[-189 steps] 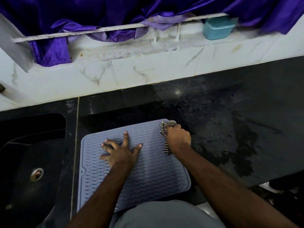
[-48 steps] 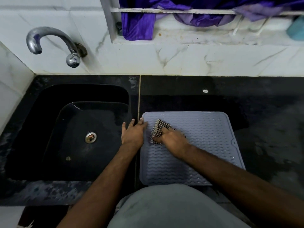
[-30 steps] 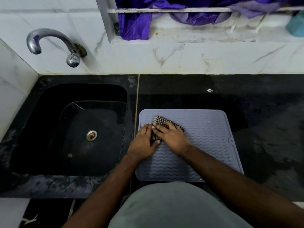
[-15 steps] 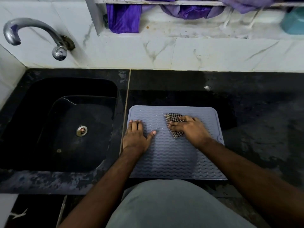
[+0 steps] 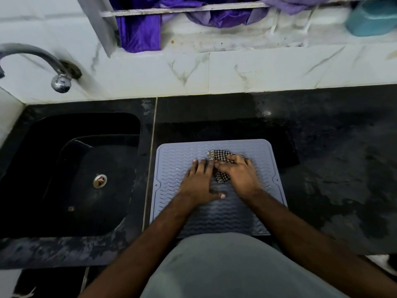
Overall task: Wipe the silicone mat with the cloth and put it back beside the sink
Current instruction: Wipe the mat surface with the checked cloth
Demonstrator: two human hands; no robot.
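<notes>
Lying flat on the black counter (image 5: 322, 147) just right of the sink (image 5: 71, 175), the grey-blue silicone mat (image 5: 176, 166) has its left edge close to the thin seam that separates the sink surround from the worktop. Its wavy ribbed surface is bare along the left side and at the near end, where the person's grey-clad front covers the nearest edge.

Both hands rest on the far half of the mat, side by side and touching. The left hand (image 5: 199, 181) lies palm down with its fingers together and pointing away, the thumb stuck out to the right along the ribs; it grips nothing and simply presses on the mat. The right hand (image 5: 238, 175) sits on top of the checked cloth (image 5: 220, 157), fingers curled down over the bunched fabric and pressing it against the mat. Part of the cloth pokes out beyond the fingertips on the far side, and a little shows between the two hands.

The sink is dark and deep, with a metal drain (image 5: 100, 181) in its floor and a curved tap (image 5: 43, 63) coming out of the pale marbled wall tiles above its far left corner. Purple fabric (image 5: 139, 33) hangs over a white rail at the far side, and a blurred teal container (image 5: 371, 18) stands on the ledge at the far right. Wet-looking patches mark the counter to the right of the mat
</notes>
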